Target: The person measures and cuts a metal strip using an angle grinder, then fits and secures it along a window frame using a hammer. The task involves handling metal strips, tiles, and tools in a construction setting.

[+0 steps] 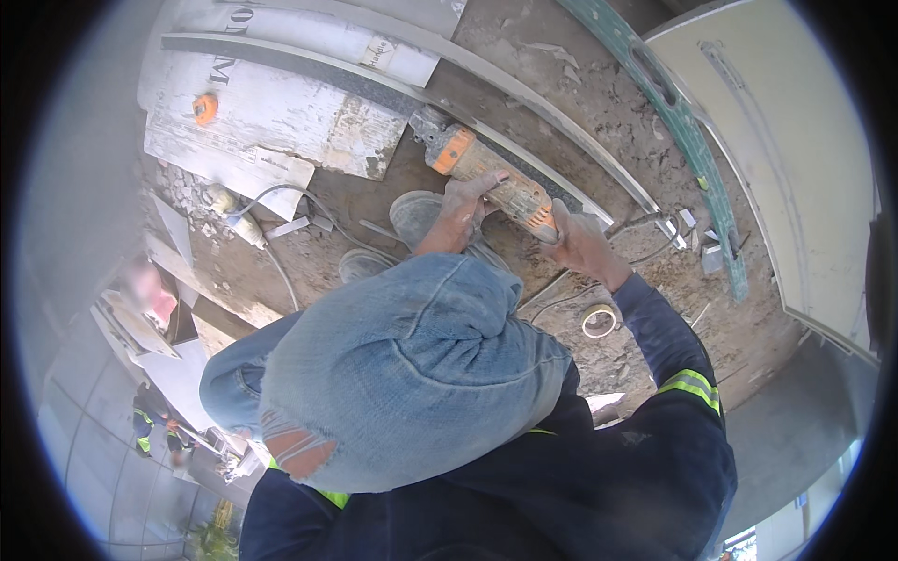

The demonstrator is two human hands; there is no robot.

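Observation:
A dusty orange angle grinder (505, 192) lies slantwise before my knees, its grey head pointing to the upper left. My left hand (458, 213) grips the middle of its body, thumb on top. The rear end of the grinder is in my right hand (585, 245), fingers wrapped round it. Against the grinder's head runs a long narrow stone strip (309, 70) with a dark speckled edge; I cannot tell whether the disc touches it. Beneath it is a worn white board (271, 117).
An orange tape measure (204, 108) rests on the board. A grey cable (327, 213) crosses the ground. A tape roll (599, 321) lies near my right forearm. Farther right are a green spirit level (697, 154) and a large pale panel (767, 122). Rubble covers the dirt; distant people are at lower left.

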